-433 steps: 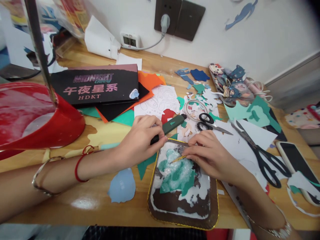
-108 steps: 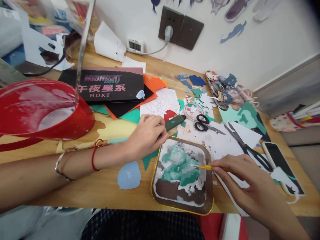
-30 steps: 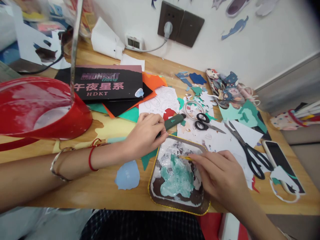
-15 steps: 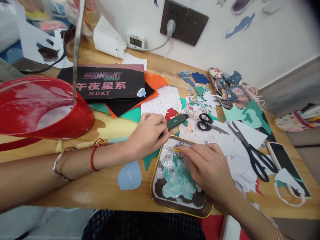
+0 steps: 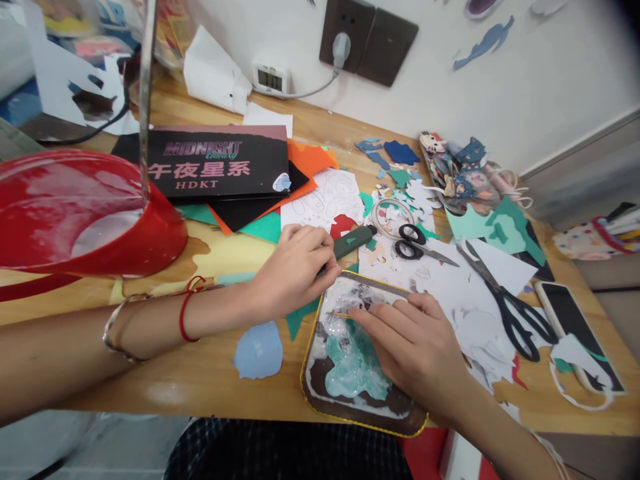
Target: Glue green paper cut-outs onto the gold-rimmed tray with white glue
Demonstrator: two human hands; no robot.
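Observation:
My left hand (image 5: 303,270) has its fingers curled around the near end of a dark green, black-tipped tool (image 5: 355,241), whose kind I cannot make out. It is beside the top left corner of a dark tray (image 5: 320,400) with a gold trim. Pinched in my right hand (image 5: 410,340) is a thin yellow pointed stick (image 5: 343,315), mostly hidden by the fingers. Its tip is over white, wet-looking paste (image 5: 333,303) in the tray. Below the tip, a teal cut-out (image 5: 355,373) lies flat, coated in glossy wet stuff. My right fingers partly cover it.
Black-handled small scissors (image 5: 413,240) and larger scissors (image 5: 505,313) lie among paper scraps on the right, near a phone (image 5: 580,327). At left stand a red bucket-shaped object (image 5: 165,233) and a black box (image 5: 215,160). A light blue cut-out (image 5: 259,350) lies left of the tray.
My right hand has shifted slightly down, and the yellow stick's tip is lower over the paste. My left hand has stayed in place.

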